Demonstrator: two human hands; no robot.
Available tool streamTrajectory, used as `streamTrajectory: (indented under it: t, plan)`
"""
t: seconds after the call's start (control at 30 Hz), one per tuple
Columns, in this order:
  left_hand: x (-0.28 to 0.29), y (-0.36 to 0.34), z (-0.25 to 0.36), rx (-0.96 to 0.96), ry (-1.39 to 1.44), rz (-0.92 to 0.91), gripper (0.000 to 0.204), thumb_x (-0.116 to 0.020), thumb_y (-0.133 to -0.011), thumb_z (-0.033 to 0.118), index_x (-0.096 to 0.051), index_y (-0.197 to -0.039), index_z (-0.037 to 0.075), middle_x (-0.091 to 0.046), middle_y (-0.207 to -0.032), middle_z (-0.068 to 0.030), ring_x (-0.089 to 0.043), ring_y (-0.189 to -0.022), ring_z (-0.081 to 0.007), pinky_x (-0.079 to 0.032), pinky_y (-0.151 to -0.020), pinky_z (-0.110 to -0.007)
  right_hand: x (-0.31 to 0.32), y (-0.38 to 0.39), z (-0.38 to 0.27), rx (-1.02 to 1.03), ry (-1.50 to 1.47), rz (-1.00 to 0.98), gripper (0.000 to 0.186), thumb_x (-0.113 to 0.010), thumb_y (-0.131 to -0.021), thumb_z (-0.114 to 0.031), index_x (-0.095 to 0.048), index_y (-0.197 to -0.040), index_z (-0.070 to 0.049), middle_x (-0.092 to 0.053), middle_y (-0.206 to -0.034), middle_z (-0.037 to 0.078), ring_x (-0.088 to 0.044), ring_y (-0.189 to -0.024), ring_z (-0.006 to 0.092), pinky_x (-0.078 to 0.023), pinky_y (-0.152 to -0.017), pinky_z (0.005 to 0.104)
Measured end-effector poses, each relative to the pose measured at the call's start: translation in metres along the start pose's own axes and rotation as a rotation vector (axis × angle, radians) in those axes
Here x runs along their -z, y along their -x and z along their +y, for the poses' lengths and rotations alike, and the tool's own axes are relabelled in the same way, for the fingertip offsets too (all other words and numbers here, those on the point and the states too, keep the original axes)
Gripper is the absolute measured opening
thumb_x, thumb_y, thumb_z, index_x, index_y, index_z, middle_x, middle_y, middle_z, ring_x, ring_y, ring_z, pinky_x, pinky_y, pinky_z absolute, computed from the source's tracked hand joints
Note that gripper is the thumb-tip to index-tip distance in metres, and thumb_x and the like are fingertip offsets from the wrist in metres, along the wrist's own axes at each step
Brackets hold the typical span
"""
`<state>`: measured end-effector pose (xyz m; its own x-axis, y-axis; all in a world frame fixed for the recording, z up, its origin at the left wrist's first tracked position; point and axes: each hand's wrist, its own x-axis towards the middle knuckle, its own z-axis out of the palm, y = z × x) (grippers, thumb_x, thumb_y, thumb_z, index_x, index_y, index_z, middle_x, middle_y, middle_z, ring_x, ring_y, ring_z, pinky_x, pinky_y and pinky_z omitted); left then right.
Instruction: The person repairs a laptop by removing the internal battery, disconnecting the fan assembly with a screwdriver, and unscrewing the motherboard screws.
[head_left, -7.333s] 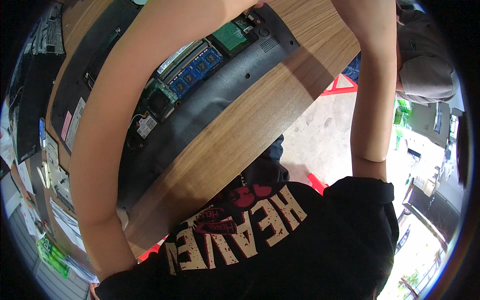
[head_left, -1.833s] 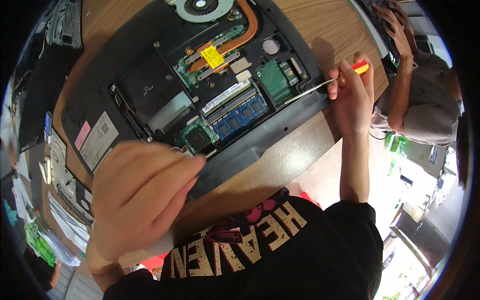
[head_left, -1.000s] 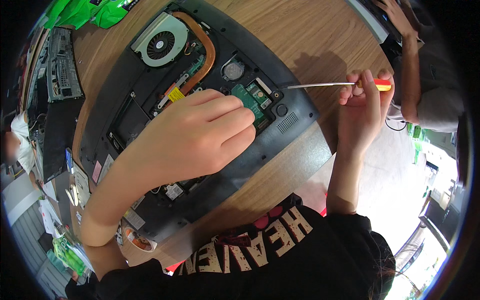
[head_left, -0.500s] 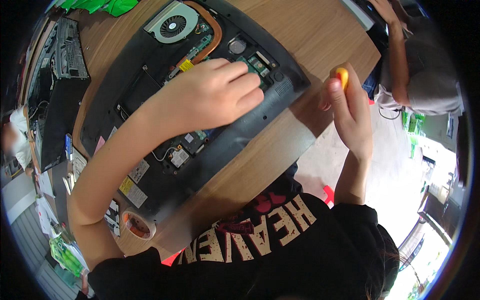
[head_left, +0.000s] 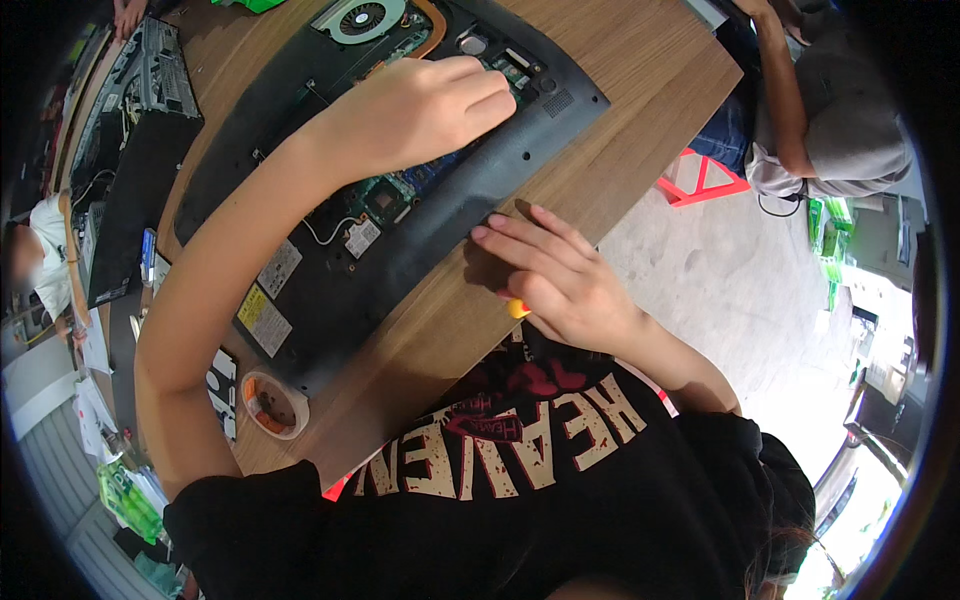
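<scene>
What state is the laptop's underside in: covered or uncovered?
Uncovered: the laptop's underside shows its fan, copper heat pipe and a green circuit board exposed.

The left hand (head_left: pixel 430 112) covers part of the opened laptop (head_left: pixel 425 235); its fingertips are hidden, and whether they hold anything cannot be told. The right hand (head_left: pixel 560 280) hides a screwdriver (head_left: pixel 518 308), all but its handle's end. The upper edge crops the cooling fan (head_left: pixel 362 18).

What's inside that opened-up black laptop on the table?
Inside the black laptop are a round fan, a copper pipe, a coin-shaped battery and a green circuit board. The left hand covers the middle, so whatever lies beneath it can't be seen.
</scene>
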<state>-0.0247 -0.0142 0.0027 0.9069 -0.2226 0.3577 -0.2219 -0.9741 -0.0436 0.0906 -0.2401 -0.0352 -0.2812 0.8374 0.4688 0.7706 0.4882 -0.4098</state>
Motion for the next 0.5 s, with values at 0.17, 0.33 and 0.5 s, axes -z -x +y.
streamTrajectory:
  t: [0.17,0.33,0.5]
  plan:
    - [-0.0016,0.0019,0.0011,-0.028,-0.022,0.022,0.014,-0.062,-0.075,0.004,-0.057,-0.088,0.004,-0.061,-0.091,-0.0046,-0.062,-0.083,-0.0206,-0.053,-0.065,-0.03,-0.0124,0.007,0.0039,0.056,0.026,0.001,0.019,-0.061,-0.079,-0.012,-0.043,-0.079,-0.006,-0.056,-0.13,0.015,-0.054,-0.121,0.0291,-0.041,-0.105,0.0461]
    - [-0.002,0.0023,0.0018,-0.036,-0.026,0.022,0.013,-0.061,-0.076,0.005,-0.058,-0.088,0.004,-0.061,-0.091,-0.005,-0.062,-0.082,-0.0206,-0.053,-0.065,-0.03,-0.0119,0.0084,-0.0005,0.046,-0.006,-0.027,0.029,-0.065,-0.083,-0.03,-0.046,-0.079,-0.008,-0.053,-0.133,0.014,-0.052,-0.123,0.0279,-0.037,-0.107,0.0448]
    - [-0.0035,0.0016,0.0017,-0.062,-0.092,0.01,0.014,-0.061,-0.075,0.005,-0.059,-0.089,0.003,-0.062,-0.092,-0.0053,-0.062,-0.085,-0.0206,-0.054,-0.067,-0.029,-0.0118,0.0091,0.0007,0.067,0.023,-0.036,0.036,-0.064,-0.082,-0.04,-0.047,-0.08,-0.009,-0.052,-0.133,0.014,-0.048,-0.126,0.0269,-0.034,-0.109,0.0462]
